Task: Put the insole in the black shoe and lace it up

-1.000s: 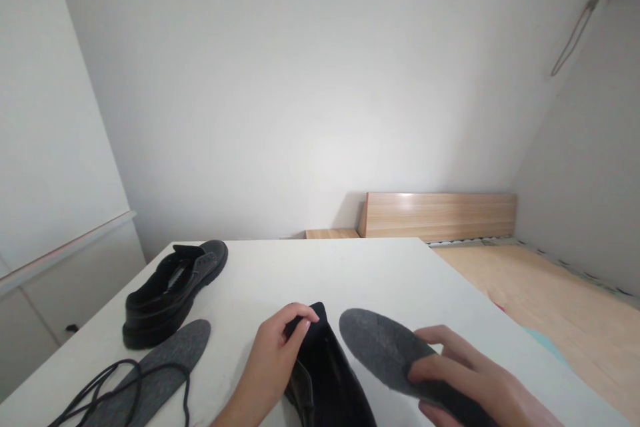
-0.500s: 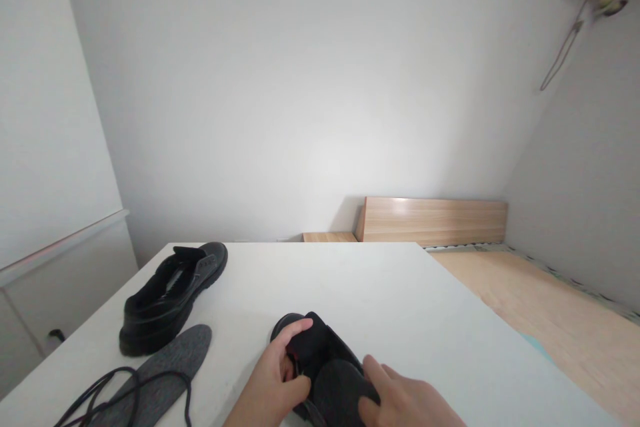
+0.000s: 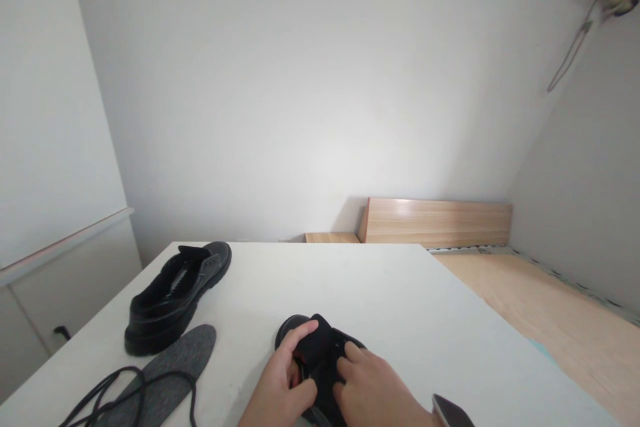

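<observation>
Black shoe [image 3: 320, 353] sits at the near edge of the white table [image 3: 380, 293], right under both hands, its toe pointing away from the person and slightly left, so its long axis runs from the body outward. Only the rounded toe and the raised tongue show; the heel end is hidden beneath the hands and the bottom edge of the view.

Left hand [image 3: 280, 380] grips the shoe's left side, its fingers curled over the tongue and pinching it upward. Right hand [image 3: 373, 390] lies on the shoe's opening with fingers bent and pressed down into it (what they press on cannot be made out). Both hands touch the shoe; neither is nearer than the other.

Well apart to the left, a second black shoe [image 3: 175, 297] stands with its toe pointing away too. Just in front of it lies a grey insole [image 3: 173, 367], with a loose black lace [image 3: 110, 393] curled across its near end.
</observation>
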Demonstrator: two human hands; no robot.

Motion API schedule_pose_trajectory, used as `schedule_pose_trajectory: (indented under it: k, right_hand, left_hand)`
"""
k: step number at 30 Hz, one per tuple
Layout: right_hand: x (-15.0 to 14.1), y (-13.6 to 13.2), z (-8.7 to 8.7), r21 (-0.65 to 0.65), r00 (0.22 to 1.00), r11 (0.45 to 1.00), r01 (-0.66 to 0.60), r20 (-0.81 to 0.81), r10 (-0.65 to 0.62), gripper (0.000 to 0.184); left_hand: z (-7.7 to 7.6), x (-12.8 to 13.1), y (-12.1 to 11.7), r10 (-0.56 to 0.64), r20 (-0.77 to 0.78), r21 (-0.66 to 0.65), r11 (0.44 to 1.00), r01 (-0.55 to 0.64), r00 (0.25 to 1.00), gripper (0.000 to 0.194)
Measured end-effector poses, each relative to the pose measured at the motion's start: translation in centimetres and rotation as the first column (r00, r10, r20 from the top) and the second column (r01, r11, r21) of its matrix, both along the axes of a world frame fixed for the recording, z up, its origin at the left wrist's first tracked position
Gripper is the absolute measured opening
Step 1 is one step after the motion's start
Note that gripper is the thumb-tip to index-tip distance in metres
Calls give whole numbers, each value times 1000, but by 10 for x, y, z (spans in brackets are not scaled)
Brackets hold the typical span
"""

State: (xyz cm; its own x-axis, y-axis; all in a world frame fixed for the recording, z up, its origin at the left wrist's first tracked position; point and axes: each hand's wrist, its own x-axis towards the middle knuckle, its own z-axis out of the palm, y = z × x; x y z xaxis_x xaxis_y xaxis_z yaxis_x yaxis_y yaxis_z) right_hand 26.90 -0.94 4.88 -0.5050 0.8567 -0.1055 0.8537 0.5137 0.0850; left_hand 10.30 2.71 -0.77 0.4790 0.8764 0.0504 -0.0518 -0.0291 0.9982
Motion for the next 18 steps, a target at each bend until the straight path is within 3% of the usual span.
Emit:
schedule_pose_trajectory:
  k: [9,13,15,18]
  right_hand:
    - [-19,8,1,-84,997,995,49,57,-45,23]
    - [-24,12,-1,-133,995,987,91,59,-84,27]
    - [-21,12,4,-158,994,982,106,53,-99,28]
    - [-9,10,26,-219,998,973,68,22,-65,20]
  left_hand:
    - [-17,-1,6,-16,25,46,999,15,1000,78]
    - [-17,-1,5,-28,36,40,999,26,999,82]
    - [-12,-1,4,-35,55,34,999,34,998,83]
    - [-5,-2,3,-56,88,7,998,56,994,84]
